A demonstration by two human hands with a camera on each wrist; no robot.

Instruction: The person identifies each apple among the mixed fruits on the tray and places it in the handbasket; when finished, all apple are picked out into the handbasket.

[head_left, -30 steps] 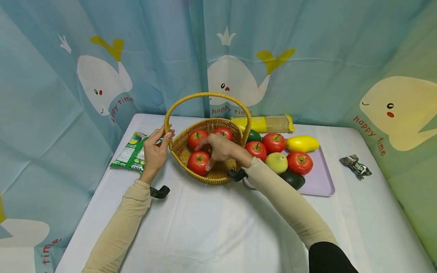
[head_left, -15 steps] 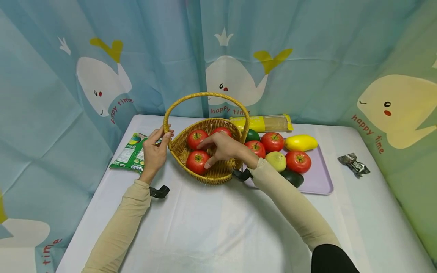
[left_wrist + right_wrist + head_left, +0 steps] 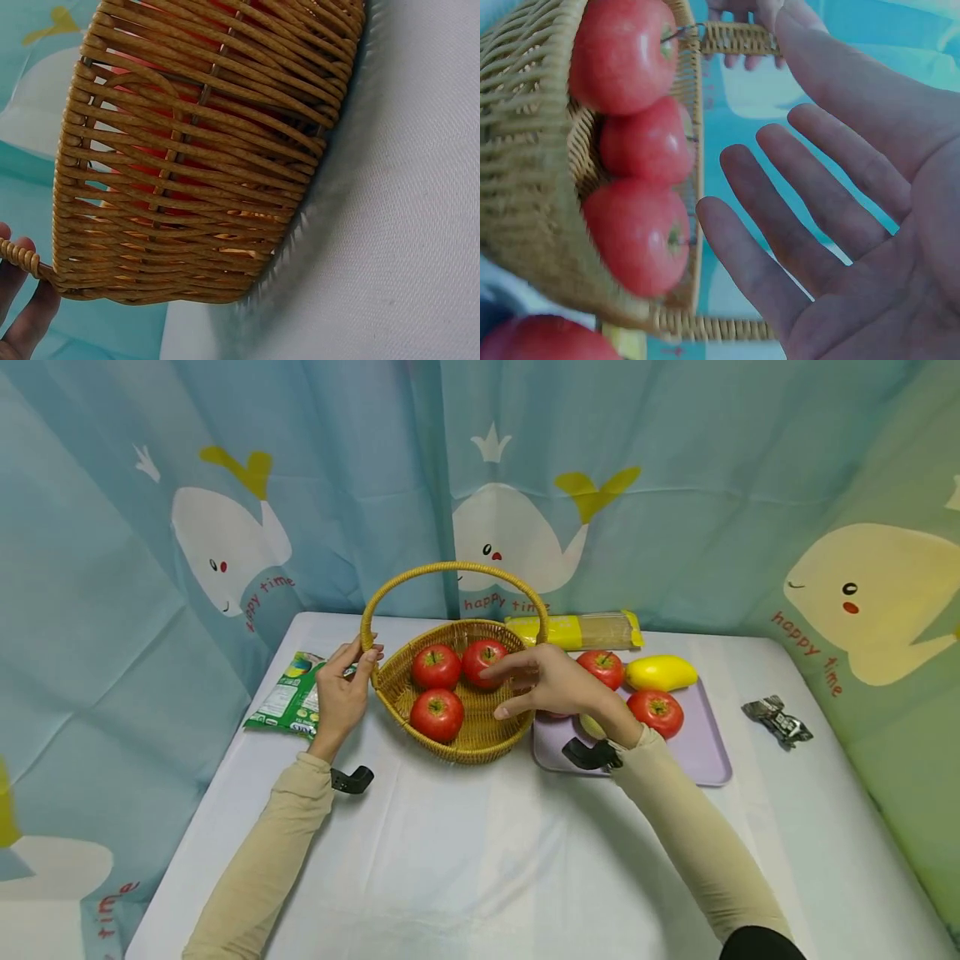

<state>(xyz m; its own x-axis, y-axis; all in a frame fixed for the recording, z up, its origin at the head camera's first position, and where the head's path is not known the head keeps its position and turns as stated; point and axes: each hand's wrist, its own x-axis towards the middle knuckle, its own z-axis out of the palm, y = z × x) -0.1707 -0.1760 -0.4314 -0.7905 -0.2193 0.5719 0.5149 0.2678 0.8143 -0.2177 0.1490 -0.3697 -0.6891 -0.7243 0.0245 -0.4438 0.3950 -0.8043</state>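
My left hand (image 3: 343,693) grips the left foot of the handle of a yellow wicker basket (image 3: 483,727); in the left wrist view its fingers (image 3: 34,315) are around that wrapped handle. Inside the basket lie three red apples: a front one (image 3: 437,715), a back left one (image 3: 436,667) and a back right one (image 3: 483,662). Over the basket's right rim is my right hand (image 3: 562,683), holding nothing. Its fingers (image 3: 810,187) are spread and apart from the apples in the right wrist view.
A lilac tray (image 3: 705,747) at right bears more apples (image 3: 656,713), a yellow mango-like fruit (image 3: 662,672) and a partly hidden pale green fruit (image 3: 591,727). Noodles (image 3: 600,631) lie behind, a green snack bag (image 3: 288,697) at left, a dark wrapped packet (image 3: 778,722) far right.
My right hand has let go of the front apple and moved right, out of the basket, over its rim. The left hand has stayed on the handle.
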